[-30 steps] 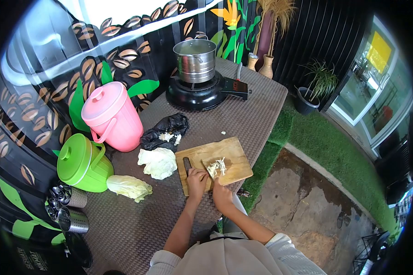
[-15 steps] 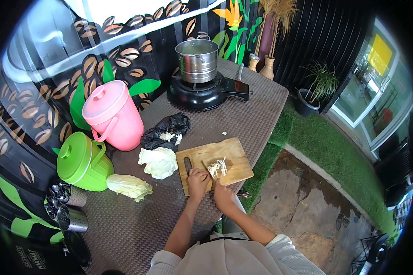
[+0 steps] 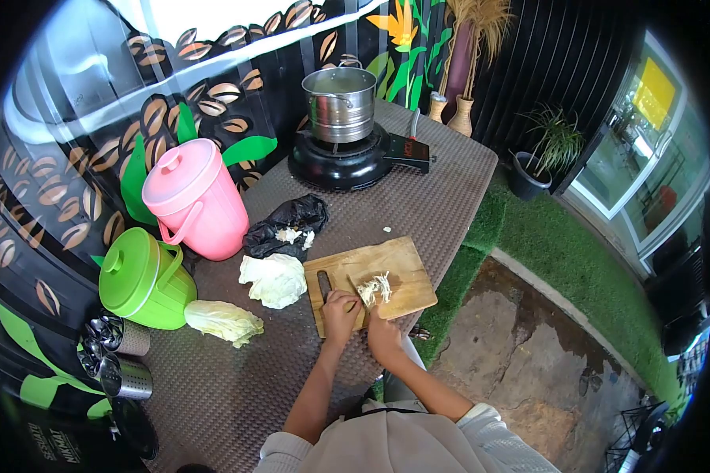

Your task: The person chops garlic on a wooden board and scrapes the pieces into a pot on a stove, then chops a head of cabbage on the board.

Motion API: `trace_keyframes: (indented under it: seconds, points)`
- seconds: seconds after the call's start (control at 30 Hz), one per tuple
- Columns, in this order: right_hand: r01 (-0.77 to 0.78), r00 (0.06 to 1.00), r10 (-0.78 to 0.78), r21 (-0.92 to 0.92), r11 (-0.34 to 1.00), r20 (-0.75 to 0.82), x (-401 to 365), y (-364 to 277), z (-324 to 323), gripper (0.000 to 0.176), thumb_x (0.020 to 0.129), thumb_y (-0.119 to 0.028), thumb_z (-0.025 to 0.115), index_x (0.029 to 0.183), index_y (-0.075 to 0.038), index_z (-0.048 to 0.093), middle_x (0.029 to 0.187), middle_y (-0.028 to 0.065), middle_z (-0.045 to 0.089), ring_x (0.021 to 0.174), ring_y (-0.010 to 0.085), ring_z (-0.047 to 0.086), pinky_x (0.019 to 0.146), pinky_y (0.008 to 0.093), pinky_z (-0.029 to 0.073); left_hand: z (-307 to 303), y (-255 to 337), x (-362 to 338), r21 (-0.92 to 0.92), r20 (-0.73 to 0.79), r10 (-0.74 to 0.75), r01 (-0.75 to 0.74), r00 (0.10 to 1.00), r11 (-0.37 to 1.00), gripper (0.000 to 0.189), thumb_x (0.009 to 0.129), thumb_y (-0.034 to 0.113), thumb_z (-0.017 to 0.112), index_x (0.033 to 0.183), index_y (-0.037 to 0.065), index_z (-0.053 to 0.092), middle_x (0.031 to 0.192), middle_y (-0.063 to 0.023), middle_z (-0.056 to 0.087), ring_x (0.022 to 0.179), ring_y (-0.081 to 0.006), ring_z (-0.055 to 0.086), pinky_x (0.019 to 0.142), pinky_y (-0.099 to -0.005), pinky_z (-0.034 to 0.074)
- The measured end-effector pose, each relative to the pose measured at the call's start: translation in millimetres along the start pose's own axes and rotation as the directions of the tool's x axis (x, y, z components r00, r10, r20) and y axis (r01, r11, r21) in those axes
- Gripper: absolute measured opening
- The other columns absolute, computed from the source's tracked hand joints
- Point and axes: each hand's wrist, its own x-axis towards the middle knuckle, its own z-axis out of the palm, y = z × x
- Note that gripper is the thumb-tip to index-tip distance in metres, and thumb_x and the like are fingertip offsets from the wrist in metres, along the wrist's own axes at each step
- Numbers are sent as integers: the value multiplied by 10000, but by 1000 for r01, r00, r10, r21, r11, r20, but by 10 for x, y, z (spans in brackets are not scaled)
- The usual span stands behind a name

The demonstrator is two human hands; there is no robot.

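Note:
A wooden cutting board [image 3: 406, 273] lies near the table's edge with a small heap of thin pale shreds [image 3: 375, 290] on it. My right hand [image 3: 384, 335] is closed at the board's near edge round a knife, whose narrow blade [image 3: 353, 282] points away across the board; the handle is hidden in my fist. Just left of the blade, my left hand [image 3: 340, 317] rests on the board with its fingers curled down. Whatever lies beneath those fingers is hidden. Left of the board are a loose pale cabbage leaf piece [image 3: 274, 281] and a wedge of cabbage [image 3: 224, 322].
A steel pot [image 3: 339, 106] stands on a black portable stove [image 3: 339, 163] at the back. Pink [image 3: 205, 201] and green [image 3: 146, 280] lidded jugs stand left, near metal cutlery holders [image 3: 126, 375]. A black plastic bag [image 3: 292, 221] with scraps lies behind the cabbage.
Almost nothing differs. Both hands and the knife keep their places on the board, and the whole view has shifted very slightly.

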Motion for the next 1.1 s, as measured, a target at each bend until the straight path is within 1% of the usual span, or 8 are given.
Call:
trace_keyframes:
  seconds: [0.27,0.37,0.43,0.57,0.63,0.8,0.9,1.1]
  points:
    - [133,989,-134,25,991,64,144,59,-227,206,910,-116,455,1080,-1,455,776,216,672,713,381,686,615,437,572,-12,71,-17,-22,18,-58,58,998,998,72,696,20,740,760,3,712,798,-123,650,851,-301,604,778,-379,489]
    - [20,1000,-22,84,996,21,-2,-11,-169,183,919,-124,446,1061,-7,452,824,246,665,763,397,682,651,458,567,-6,56,-17,5,-7,-12,12,1000,1000,119,657,32,776,752,2,711,801,-116,662,830,-286,604,770,-372,482]
    - [-108,989,95,114,988,112,-53,-71,-131,181,924,-137,446,1054,-10,450,886,281,651,838,421,669,718,493,550,10,34,-39,7,-20,0,0,1000,1000,115,654,29,774,746,4,710,797,-114,661,829,-282,605,767,-369,482]
    - [-102,984,81,130,986,160,112,-37,-220,209,923,-145,452,1072,1,445,909,288,648,880,429,660,758,505,536,-22,89,-6,-12,-14,-20,20,1000,1000,109,645,23,769,737,14,712,787,-106,658,829,-274,606,758,-365,482]
    - [-15,983,-19,186,983,181,245,18,-310,300,966,-239,428,1137,7,427,868,307,633,836,475,630,729,562,497,5,23,-13,-15,-13,-5,5,1000,1000,109,646,20,763,744,23,717,786,-101,657,828,-272,605,755,-367,482]
    - [-40,986,5,202,979,169,92,49,-160,274,956,-217,438,1121,2,426,881,312,633,839,484,628,726,560,499,24,-43,-39,-37,-10,-10,10,1000,999,116,647,18,767,753,24,722,782,-100,657,829,-269,604,749,-364,482]
    - [-132,983,112,134,982,148,-47,-81,-153,214,916,-108,446,1087,19,432,899,291,654,862,423,666,737,500,542,-19,2,-22,-41,14,-23,23,1000,999,118,644,17,769,752,21,721,787,-103,660,832,-268,606,754,-357,483]
    - [2,989,-15,87,996,148,169,-26,-197,227,922,-106,427,1112,18,412,876,283,658,840,423,669,719,503,546,-14,22,-21,-33,13,-19,20,1000,999,128,636,5,771,753,7,718,794,-113,667,837,-265,615,761,-349,482]
